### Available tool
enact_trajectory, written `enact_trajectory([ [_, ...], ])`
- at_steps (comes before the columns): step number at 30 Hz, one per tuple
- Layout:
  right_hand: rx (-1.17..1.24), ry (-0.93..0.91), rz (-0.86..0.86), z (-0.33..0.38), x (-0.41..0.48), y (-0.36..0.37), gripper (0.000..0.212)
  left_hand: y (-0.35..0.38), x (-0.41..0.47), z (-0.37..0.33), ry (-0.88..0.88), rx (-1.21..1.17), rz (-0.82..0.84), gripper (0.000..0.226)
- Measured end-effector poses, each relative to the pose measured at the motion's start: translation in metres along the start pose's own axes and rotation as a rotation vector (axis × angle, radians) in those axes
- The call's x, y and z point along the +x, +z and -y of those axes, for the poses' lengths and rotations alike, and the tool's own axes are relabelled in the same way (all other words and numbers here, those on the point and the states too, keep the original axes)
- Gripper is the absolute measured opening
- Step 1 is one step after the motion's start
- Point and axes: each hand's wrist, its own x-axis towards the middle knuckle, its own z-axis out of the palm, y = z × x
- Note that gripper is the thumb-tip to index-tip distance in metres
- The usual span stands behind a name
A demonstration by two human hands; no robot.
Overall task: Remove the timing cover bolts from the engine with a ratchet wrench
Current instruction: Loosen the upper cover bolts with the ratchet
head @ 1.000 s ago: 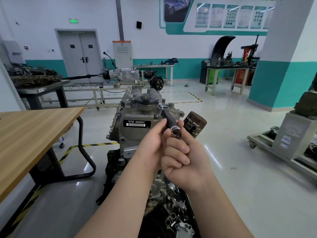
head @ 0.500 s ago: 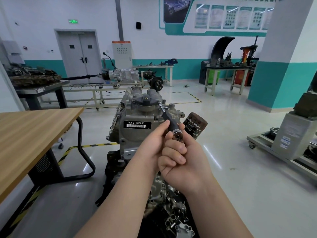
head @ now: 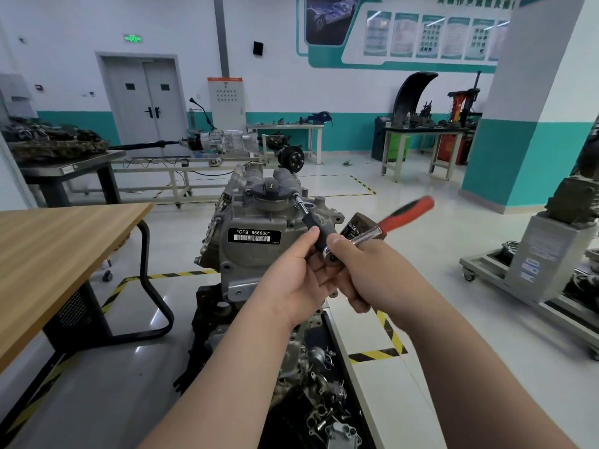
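The red-handled ratchet wrench [head: 402, 213] has swung out to the right and is blurred, while the right hand [head: 366, 273] grips it near its head and the left hand [head: 298, 280] pinches the black extension [head: 312, 223], whose tip sits on a bolt [head: 295, 196] atop the engine [head: 252, 218].

Printed in white on a black label [head: 253, 235] stuck to the front of the engine [head: 246, 257]: "*CFB 666660*", with a barcode strip beneath and tiny letters at the lower right corner, too small to read. Marked in yellow on the black cap [head: 270, 192] atop the engine: an oil-can symbol. Above the double door [head: 144, 102], a green lit sign [head: 132, 38], characters blurred. On the oil filter [head: 355, 227], white print, illegible. On the wall board [head: 405, 64], headline characters and posters, unreadable.
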Motion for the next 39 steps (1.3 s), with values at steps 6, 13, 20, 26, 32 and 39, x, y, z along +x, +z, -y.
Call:
enact_trajectory([
  [6,-0.651,-0.077,-0.176,0.015,0.002,0.0,0.049,0.002,-0.004,0.0,-0.015,-0.004,0.0,0.028],
  [13,-0.744,-0.202,-0.436,0.022,-0.004,0.012,0.033,0.005,-0.006,-0.002,-0.01,-0.024,-0.026,0.05],
  [20,-0.432,-0.2,-0.403,0.005,0.0,0.02,0.026,0.0,0.0,0.003,0.039,-0.011,0.008,0.049],
  [26,0.38,-0.025,-0.278,-0.007,0.005,0.034,0.021,-0.003,-0.002,0.002,-0.001,-0.007,0.053,0.042],
  [32,1.179,0.164,-0.157,-0.007,0.0,0.049,0.036,-0.012,0.005,0.002,-0.026,-0.018,0.104,0.048],
  [39,1.975,0.414,0.115,-0.007,-0.007,0.051,0.028,-0.015,0.011,0.003,-0.044,0.012,0.116,0.037],
])
